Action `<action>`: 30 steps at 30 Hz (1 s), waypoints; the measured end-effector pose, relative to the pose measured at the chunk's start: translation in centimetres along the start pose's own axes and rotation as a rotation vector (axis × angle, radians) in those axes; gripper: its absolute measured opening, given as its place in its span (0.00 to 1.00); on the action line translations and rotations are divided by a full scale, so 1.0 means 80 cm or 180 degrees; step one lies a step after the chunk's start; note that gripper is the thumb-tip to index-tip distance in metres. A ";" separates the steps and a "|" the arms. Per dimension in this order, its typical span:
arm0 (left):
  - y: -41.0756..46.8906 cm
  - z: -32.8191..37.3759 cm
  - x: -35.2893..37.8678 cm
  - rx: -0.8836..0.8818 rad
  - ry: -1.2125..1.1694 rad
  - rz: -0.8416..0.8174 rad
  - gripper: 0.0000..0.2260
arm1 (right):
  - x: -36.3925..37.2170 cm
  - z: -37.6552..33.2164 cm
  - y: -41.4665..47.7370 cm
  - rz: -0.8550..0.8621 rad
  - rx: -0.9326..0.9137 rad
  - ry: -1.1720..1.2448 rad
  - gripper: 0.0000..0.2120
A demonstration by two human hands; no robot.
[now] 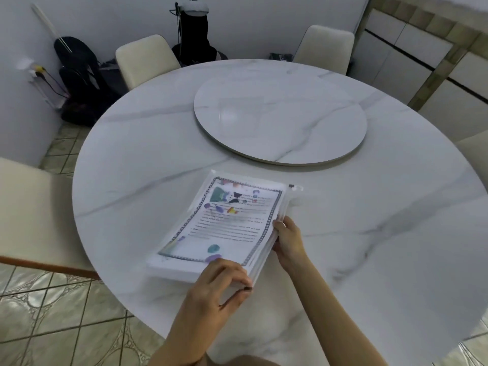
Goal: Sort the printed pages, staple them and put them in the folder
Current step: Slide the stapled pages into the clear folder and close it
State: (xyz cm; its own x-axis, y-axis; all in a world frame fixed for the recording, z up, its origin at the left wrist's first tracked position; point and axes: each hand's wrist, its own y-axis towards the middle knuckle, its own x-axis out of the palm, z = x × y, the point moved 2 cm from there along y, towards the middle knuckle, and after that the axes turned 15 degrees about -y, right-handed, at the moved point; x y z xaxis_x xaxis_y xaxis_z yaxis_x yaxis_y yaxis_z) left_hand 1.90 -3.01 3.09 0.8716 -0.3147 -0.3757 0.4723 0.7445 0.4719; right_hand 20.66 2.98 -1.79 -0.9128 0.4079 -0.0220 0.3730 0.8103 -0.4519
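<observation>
Gripping the stuffed clear folder (232, 223): left hand (219, 283) pinches its near corner, right hand (289, 240) curls round the side edge (slick, floppy, probably heavy; support underneath).

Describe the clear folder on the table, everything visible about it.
The clear folder looks like transparent plastic, with a dark zip slider at its far right corner. It holds a thick stack of printed pages; the top one shows a patterned border, text and coloured pictures. It lies angled on the marble table. The left hand grips its near corner, the right hand its right edge.
</observation>
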 end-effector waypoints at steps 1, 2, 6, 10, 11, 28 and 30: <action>-0.004 -0.006 -0.003 -0.0128 0.0012 -0.0251 0.08 | 0.001 -0.004 0.006 0.0000 -0.0047 -0.0142 0.11; -0.006 -0.011 -0.007 -0.0314 -0.0051 -0.0439 0.10 | 0.002 -0.007 0.013 -0.0026 -0.0110 -0.0274 0.12; -0.003 -0.041 -0.041 -0.0745 -0.0030 -0.0136 0.10 | 0.013 -0.013 0.029 -0.0277 -0.0179 -0.0418 0.13; 0.001 -0.110 -0.105 -0.2012 0.0624 0.1139 0.12 | 0.017 -0.006 0.033 -0.0528 -0.0109 -0.0060 0.12; -0.001 -0.129 -0.117 -0.2537 0.0561 0.1229 0.14 | 0.016 -0.005 0.032 -0.0585 -0.0104 -0.0065 0.12; 0.009 -0.177 -0.105 -0.3448 -0.0448 0.1709 0.13 | 0.023 0.028 0.039 0.0461 -0.0696 -0.2226 0.11; 0.010 -0.176 -0.107 -0.3267 -0.0660 0.1813 0.14 | 0.024 0.021 0.043 0.0627 -0.0745 -0.2107 0.10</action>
State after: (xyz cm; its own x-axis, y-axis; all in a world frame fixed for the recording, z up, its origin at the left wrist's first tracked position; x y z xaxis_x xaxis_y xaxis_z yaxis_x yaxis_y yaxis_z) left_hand -7.02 8.59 -4.56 0.9710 0.1949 -0.1385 -0.2330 0.9014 -0.3649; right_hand 19.91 5.88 -4.88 -0.7068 0.2755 -0.6516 0.4990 0.8471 -0.1831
